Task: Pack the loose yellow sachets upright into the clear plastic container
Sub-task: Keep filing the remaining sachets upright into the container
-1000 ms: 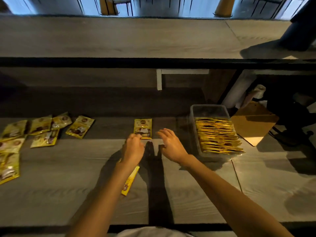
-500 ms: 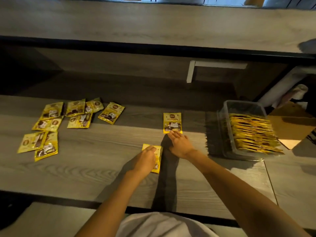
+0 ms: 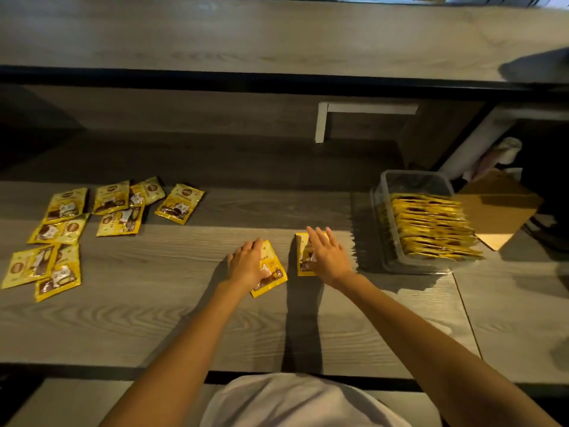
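Surface (image 3: pixel 154 318), frame centre: I see left hand (image 3: pixel 246 266) flat on left sachet (image 3: pixel 274 272), right hand (image 3: pixel 328 257) flat on right sachet (image 3: pixel 303 260), fingers (image 3: pixel 316 238) apart.

Roughly ten loose sachets (image 3: pixel 180 204), one clear container (image 3: pixel 415 180), two hands (image 3: pixel 246 263).

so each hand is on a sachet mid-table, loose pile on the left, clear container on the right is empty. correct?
Not quite. The clear container is not empty: the head view shows a row of packed sachets standing on edge inside it. The rest holds: the left hand rests on one sachet, the right hand on a second sachet, and the loose pile lies to the left.
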The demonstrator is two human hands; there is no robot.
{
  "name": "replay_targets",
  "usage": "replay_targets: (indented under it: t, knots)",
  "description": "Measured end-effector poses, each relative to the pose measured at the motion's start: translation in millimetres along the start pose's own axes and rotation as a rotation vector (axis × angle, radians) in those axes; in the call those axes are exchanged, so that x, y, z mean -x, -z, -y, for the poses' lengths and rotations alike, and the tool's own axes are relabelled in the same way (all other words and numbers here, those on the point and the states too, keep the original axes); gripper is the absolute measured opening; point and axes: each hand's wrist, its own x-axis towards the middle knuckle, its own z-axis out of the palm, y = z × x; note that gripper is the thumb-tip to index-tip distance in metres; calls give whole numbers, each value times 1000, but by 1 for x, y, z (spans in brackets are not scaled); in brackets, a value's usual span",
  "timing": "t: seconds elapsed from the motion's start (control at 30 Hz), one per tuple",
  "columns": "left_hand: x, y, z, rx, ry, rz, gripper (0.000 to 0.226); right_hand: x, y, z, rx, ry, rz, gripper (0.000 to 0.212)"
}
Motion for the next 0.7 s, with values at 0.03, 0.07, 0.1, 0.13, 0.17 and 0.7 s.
replay_targets:
  t: [0.03, 0.07, 0.1, 0.13, 0.17, 0.7]
  knots:
    - [1, 0, -2, -4, 0, -16, 85, -3, 3, 0, 30, -6, 45, 81]
    - [3, -1, -4, -7, -3, -34, 85, -4, 6, 0, 57, -5, 61, 81]
    - [4, -2, -5, -2, -3, -53, 86, -5, 7, 0, 76, -6, 51, 82]
    - [5, -3, -6, 18, 4, -67, 86, -5, 8, -1, 92, -15, 32, 83]
    - [5, -3, -6, 56, 15, -79, 84, -6, 8, -1, 107, -31, 23, 86]
    - [11, 27, -51, 324, -7, -117, 32, 12, 48, -23, 11, -13, -148, 35]
